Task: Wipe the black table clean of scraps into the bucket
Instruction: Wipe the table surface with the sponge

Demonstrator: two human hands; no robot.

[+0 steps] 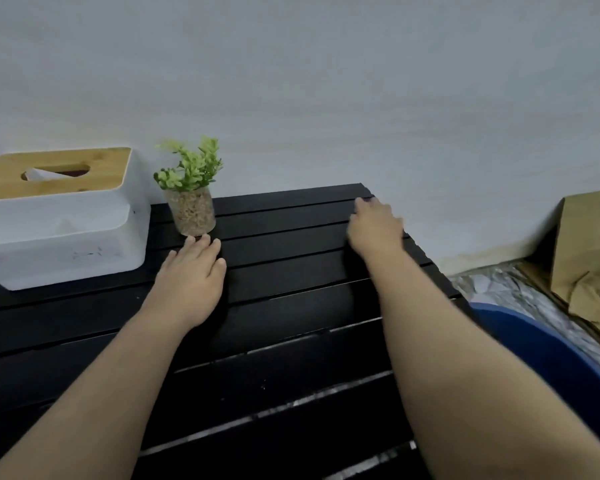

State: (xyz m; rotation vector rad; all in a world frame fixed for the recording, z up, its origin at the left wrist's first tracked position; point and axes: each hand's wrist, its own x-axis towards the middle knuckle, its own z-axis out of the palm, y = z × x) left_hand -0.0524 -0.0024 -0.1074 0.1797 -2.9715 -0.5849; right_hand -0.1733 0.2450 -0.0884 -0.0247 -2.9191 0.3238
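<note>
Left hand (pixel 191 275) flat on the table (pixel 291 306), fingers together, tips just short of the plant jar (pixel 192 213). Right hand (pixel 374 230) blurred; finger spread unclear. Bucket (pixel 548 355) beside right forearm. No scraps discernible. Risk: left sweep tips jar.

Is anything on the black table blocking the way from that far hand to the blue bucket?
Nothing visible does. The right hand lies near the black slatted table's right edge, with the blue bucket just below that edge.
</note>
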